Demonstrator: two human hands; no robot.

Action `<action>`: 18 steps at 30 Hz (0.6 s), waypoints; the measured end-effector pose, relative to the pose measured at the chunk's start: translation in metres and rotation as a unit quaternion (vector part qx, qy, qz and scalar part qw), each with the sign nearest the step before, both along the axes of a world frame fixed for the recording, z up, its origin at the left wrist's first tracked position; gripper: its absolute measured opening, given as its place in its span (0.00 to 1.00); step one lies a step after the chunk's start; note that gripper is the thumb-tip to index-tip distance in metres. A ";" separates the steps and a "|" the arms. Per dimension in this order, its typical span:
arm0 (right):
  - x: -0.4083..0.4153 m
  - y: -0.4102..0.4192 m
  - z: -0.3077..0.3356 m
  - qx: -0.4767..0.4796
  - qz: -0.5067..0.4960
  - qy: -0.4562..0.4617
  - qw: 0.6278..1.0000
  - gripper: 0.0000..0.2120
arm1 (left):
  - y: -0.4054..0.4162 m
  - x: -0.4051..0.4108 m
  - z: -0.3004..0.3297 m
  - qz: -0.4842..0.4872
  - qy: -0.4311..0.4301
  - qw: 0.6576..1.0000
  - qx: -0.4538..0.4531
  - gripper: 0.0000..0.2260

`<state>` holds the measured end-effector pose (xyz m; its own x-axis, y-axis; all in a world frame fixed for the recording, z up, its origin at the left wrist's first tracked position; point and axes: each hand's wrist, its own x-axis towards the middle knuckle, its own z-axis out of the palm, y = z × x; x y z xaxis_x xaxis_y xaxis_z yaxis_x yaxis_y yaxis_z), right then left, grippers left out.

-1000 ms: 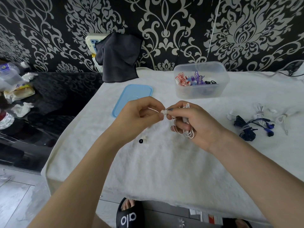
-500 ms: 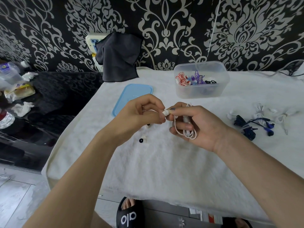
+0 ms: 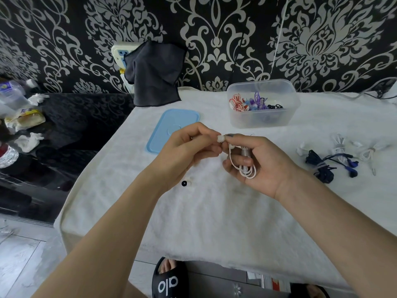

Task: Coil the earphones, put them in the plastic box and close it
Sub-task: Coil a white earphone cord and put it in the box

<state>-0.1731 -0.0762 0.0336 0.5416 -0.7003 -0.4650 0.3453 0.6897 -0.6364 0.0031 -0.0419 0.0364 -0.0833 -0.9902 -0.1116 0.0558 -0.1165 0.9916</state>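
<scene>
1. Right now the right hand point(image 3: 264, 162) is gripping a coil of white earphones point(image 3: 247, 168), fingers curled round the bundle so the loops are hanging down below the knuckles, while the left hand point(image 3: 187, 149) is pinching the loose end, a small white tip point(image 3: 220, 138), right up against the right fingertips.
2. Both hands are hovering above the white cloth point(image 3: 193, 222), touching each other at the pinch, and the coil's long axis is running roughly up and down, toward and away from the person.
3. The plastic box point(image 3: 263, 104) is sitting open, beyond the hands and a little to the right; the right hand, which is carrying the coil, is the nearer one, so I am judging that the drop-in belongs to it, moving forward and slightly rightward.
4. The blue lid point(image 3: 171, 127) is lying flat, partly behind the left hand, near the box's left side but apart from it, so the left hand is better placed for closing.
5. Coloured earphones point(image 3: 251, 103) are already lying inside the box, and further dark blue and white sets point(image 3: 335, 160) are waiting on the cloth to the right.
6. Hard to make out: how much cable is hidden inside the right palm, whether the end is tucked in yet, and what the small black and white bits point(image 3: 185, 182) below the left wrist are.
</scene>
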 end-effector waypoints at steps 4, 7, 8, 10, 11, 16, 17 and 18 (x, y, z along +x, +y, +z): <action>0.001 0.001 -0.001 0.014 -0.008 -0.019 1.000 0.08 | 0.000 -0.002 -0.002 0.005 -0.020 1.000 -0.015 0.05; 0.001 0.001 0.000 0.038 -0.011 -0.051 0.998 0.06 | -0.002 -0.005 -0.001 0.002 0.033 0.999 0.013 0.09; 0.001 0.001 -0.001 0.048 -0.014 -0.065 0.997 0.04 | -0.003 -0.006 -0.001 -0.003 0.058 0.998 0.027 0.10; 0.000 0.000 -0.002 0.064 -0.024 -0.086 0.994 0.01 | -0.005 -0.009 -0.002 -0.010 0.081 0.996 0.044 0.10; -0.001 0.000 -0.003 0.068 -0.029 -0.090 0.993 0.03 | -0.005 -0.011 -0.002 -0.009 0.082 0.995 0.048 0.09; -0.004 -0.001 -0.002 0.085 -0.048 -0.130 0.987 0.03 | -0.010 -0.021 -0.002 0.015 0.094 0.995 0.023 0.07; -0.004 -0.002 -0.003 0.091 -0.048 -0.145 0.984 0.02 | -0.011 -0.023 -0.002 0.017 0.094 0.995 0.014 0.06; -0.005 -0.002 -0.003 0.097 -0.047 -0.159 0.981 0.02 | -0.012 -0.025 -0.002 0.019 0.096 0.995 0.006 0.06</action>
<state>-0.1778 -0.0782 0.0306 0.6179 -0.6697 -0.4118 0.5741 0.7422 -0.3456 -0.0218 -0.0539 0.0346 -0.0671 -0.9918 -0.1089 0.2482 -0.1223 0.9610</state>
